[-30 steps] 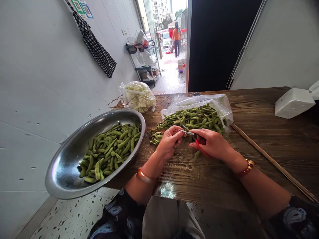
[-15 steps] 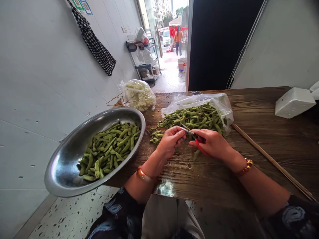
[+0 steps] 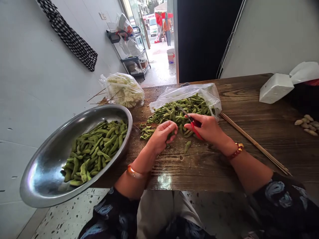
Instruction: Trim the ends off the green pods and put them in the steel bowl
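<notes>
My left hand (image 3: 161, 135) is closed, its fingers curled around a green edamame pod (image 3: 170, 134) that is mostly hidden. In my right hand (image 3: 210, 128) are scissors with red handles (image 3: 196, 131); their blades reach over the pile of edamame (image 3: 164, 113). That pile spills from a clear plastic bag (image 3: 206, 89) just beyond both hands. A single pod (image 3: 187, 146) lies on the wood between my wrists. To my left, a large steel bowl (image 3: 42, 176) holds many trimmed-looking pods (image 3: 99, 149), and it sits tilted at the table's edge.
A bag of cauliflower (image 3: 124, 91) stands behind the bowl, with thin sticks beside it. Long wooden skewers (image 3: 254, 142) lie to the right on the table (image 3: 249, 119). Farther right are a white tissue box (image 3: 276, 88) and peanuts (image 3: 309, 125). A cart (image 3: 129, 49) stands by the doorway.
The scissors have come away from my left hand and now point up over the pile. My hands have moved slightly apart. The whole view has shifted, bringing the peanuts into sight.
</notes>
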